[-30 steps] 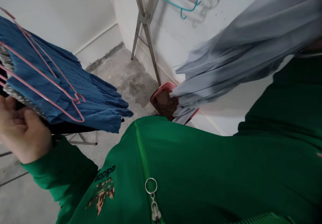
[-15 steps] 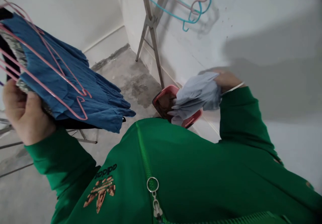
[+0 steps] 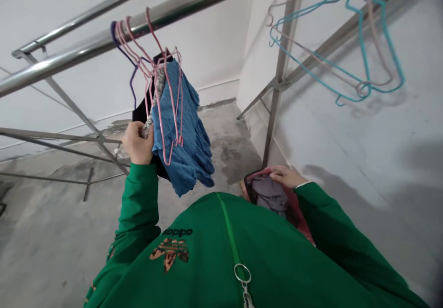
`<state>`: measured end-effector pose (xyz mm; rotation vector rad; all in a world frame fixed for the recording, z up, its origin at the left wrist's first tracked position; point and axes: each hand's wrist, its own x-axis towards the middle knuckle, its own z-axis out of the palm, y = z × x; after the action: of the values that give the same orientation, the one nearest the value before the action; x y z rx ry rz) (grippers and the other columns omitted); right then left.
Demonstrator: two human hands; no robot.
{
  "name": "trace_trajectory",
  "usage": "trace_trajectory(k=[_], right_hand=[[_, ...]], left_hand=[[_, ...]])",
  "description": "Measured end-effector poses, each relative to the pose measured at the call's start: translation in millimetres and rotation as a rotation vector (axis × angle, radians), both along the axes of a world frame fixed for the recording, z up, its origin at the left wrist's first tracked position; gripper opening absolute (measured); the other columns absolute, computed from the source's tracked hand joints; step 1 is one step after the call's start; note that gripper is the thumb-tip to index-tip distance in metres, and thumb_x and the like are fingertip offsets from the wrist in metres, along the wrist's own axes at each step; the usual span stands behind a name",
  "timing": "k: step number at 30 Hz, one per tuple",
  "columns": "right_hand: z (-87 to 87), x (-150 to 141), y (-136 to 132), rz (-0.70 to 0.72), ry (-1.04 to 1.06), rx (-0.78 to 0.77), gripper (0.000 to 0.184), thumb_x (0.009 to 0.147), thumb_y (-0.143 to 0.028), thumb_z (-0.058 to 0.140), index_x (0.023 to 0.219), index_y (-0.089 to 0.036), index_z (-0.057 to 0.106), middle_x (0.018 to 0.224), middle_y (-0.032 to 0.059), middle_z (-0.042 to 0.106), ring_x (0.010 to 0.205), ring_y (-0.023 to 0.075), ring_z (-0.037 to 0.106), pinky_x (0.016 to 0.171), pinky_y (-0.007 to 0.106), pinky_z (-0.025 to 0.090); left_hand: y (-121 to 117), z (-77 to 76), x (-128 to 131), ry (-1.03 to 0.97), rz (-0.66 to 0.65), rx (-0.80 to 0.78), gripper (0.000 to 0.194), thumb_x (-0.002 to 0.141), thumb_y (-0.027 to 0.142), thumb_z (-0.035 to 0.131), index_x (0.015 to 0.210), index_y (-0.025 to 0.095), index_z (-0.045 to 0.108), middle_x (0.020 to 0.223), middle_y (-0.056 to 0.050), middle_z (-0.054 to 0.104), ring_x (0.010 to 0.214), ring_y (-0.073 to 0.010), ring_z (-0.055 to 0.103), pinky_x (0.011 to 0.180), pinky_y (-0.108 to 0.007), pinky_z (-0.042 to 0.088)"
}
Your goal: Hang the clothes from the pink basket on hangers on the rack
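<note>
On the left, my left hand (image 3: 138,144) is closed on the edge of a grey-and-white patterned garment (image 3: 159,84). A blue pleated garment (image 3: 190,137) hangs right beside it, with black cloth (image 3: 141,111) behind. Pink hangers (image 3: 173,109) hang with these clothes, one dangling in front of the blue fabric. Low on the right, my right hand (image 3: 289,177) is at the rim of a pink basket (image 3: 299,206), fingers stretched over its edge. A greyish cloth (image 3: 270,192) lies in the basket just below those fingers; my sleeve and body hide part of the basket.
A metal rail (image 3: 83,51) crosses the upper left, carrying the hangers, with a purple hanger (image 3: 133,79) at their left end. Crossed metal legs (image 3: 100,138) stand at left. Blue hangers (image 3: 311,72) hang near the right wall, by another leg (image 3: 272,128).
My right hand has brought the pale grey cloth down from the right into the basket and let it go. The view has tilted up, showing the rail. My left hand keeps its hold.
</note>
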<state>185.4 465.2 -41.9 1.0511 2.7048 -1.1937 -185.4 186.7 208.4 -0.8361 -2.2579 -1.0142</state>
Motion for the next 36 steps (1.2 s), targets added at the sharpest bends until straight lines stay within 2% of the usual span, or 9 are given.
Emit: trace_trajectory(k=[2,4,9,12,15,19,26,32,36], right_hand=[[-0.5,-15.7,-0.8,0.061,-0.069,-0.118,0.031,0.081,-0.03,0.054,0.105,-0.016,0.067,0.098,0.009,0.073,0.093,0.0215,0.069,0.087,0.033,0.054],[2.7,-29.9,-3.7,0.1,-0.099,-0.164,0.037,0.082,-0.034,0.05,0.111,-0.016,0.064,0.103,0.0094,0.072,0.099,0.0226,0.068,0.092,0.036,0.053],[15.6,-58.7,-20.1,0.197,-0.123,-0.17,0.045,0.085,-0.032,0.045,0.121,-0.008,0.058,0.108,0.0152,0.07,0.102,0.025,0.066,0.096,0.038,0.051],[21.2,-73.2,-33.1,0.238,-0.094,-0.108,0.041,0.084,-0.03,0.048,0.118,-0.01,0.061,0.116,0.0156,0.067,0.108,0.0259,0.064,0.1,0.038,0.048],[26.5,-87.1,-45.8,0.272,-0.078,-0.112,0.036,0.085,-0.028,0.051,0.116,-0.013,0.064,0.118,0.0141,0.066,0.108,0.0246,0.064,0.099,0.036,0.049],[35.0,-103.6,-56.8,0.305,-0.076,-0.142,0.036,0.086,-0.026,0.051,0.117,-0.012,0.064,0.116,0.0141,0.067,0.106,0.0235,0.065,0.096,0.034,0.05],[42.8,-115.1,-59.0,0.333,-0.095,-0.159,0.036,0.087,-0.025,0.052,0.117,-0.011,0.063,0.116,0.015,0.067,0.108,0.0249,0.065,0.096,0.034,0.05],[38.3,-113.2,-54.7,0.377,-0.084,-0.201,0.042,0.088,-0.032,0.05,0.121,-0.007,0.06,0.11,0.0163,0.068,0.101,0.0242,0.067,0.096,0.036,0.05],[48.3,-119.4,-57.2,0.398,-0.034,-0.192,0.038,0.087,-0.033,0.051,0.116,-0.011,0.063,0.106,0.013,0.07,0.1,0.024,0.066,0.095,0.038,0.05]], left_hand=[[-1.9,-0.7,5.1,0.061,0.109,-0.042,0.029,0.071,0.035,0.066,0.063,0.021,0.042,0.06,0.003,0.038,0.06,-0.0139,0.04,0.064,-0.029,0.034],[-5.7,-4.3,7.6,0.124,0.144,-0.078,0.033,0.072,0.037,0.064,0.059,0.022,0.037,0.058,0.002,0.036,0.062,-0.0165,0.041,0.066,-0.032,0.033],[-23.1,-24.1,26.6,0.379,0.079,-0.164,0.033,0.068,0.023,0.057,0.054,0.023,0.028,0.054,0.0,0.033,0.066,-0.0208,0.043,0.07,-0.036,0.03],[-36.0,-37.1,50.3,0.49,0.045,-0.21,0.03,0.064,0.014,0.056,0.052,0.022,0.029,0.054,0.0,0.035,0.066,-0.0205,0.044,0.069,-0.035,0.027],[-47.7,-45.9,66.8,0.468,0.066,-0.245,0.025,0.067,0.013,0.056,0.055,0.022,0.037,0.055,0.0,0.04,0.067,-0.0206,0.046,0.069,-0.036,0.027],[-54.8,-51.0,67.6,0.427,0.16,-0.217,0.026,0.067,0.014,0.057,0.055,0.022,0.035,0.057,-0.001,0.043,0.065,-0.0204,0.045,0.067,-0.035,0.028],[-52.2,-58.5,60.5,0.431,0.103,-0.16,0.017,0.073,0.013,0.055,0.063,0.023,0.045,0.063,-0.004,0.051,0.067,-0.0209,0.051,0.067,-0.033,0.037],[-50.4,-57.0,58.8,0.308,0.197,-0.198,0.014,0.075,0.017,0.054,0.064,0.022,0.046,0.064,-0.004,0.053,0.062,-0.0195,0.049,0.064,-0.032,0.035],[-46.9,-51.7,61.0,0.298,0.258,-0.235,0.013,0.077,0.022,0.054,0.065,0.021,0.049,0.061,-0.002,0.053,0.056,-0.0172,0.046,0.057,-0.03,0.03]])
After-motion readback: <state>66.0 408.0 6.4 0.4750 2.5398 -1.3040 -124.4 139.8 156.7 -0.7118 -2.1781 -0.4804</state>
